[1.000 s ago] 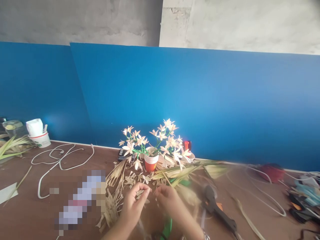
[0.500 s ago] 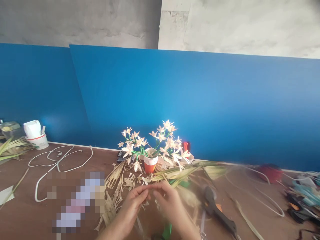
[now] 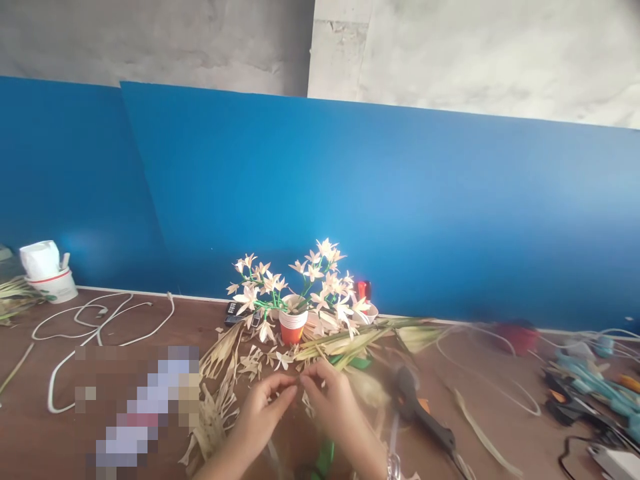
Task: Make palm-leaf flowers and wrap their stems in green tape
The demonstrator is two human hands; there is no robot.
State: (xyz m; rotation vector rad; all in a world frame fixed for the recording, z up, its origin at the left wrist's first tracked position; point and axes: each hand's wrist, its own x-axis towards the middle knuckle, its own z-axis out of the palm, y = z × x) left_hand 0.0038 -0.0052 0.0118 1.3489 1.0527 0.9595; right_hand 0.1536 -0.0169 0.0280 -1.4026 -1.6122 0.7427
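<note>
Bare left hand [image 3: 265, 405] and right hand [image 3: 334, 400] close together at the clock's centre, thumb and forefinger of each pinched, tips meeting or nearly so; cannot tell if pinched on anything thin. Around them, dry plant matter on a smooth brown bench [image 3: 493, 370]: crumpled, papery, straw-coloured leaves [image 3: 209, 420] with frayed edges at nine to ten o'clock; long, flat, yellow-green leaf strips [image 3: 345, 342] at two; small, pointed, cream husk pieces [image 3: 283, 361] just beyond the fingers at eleven. At three, a dark grey, long-handled tool [image 3: 425, 411]. Upright at twelve, near the hands, a tapered orange-and-white paper cup [image 3: 292, 330] with layered rims, bearing matte, cream, star-petalled flowers [image 3: 331, 285] on thin green stems, fanned into sprays towards eleven and one.
</note>
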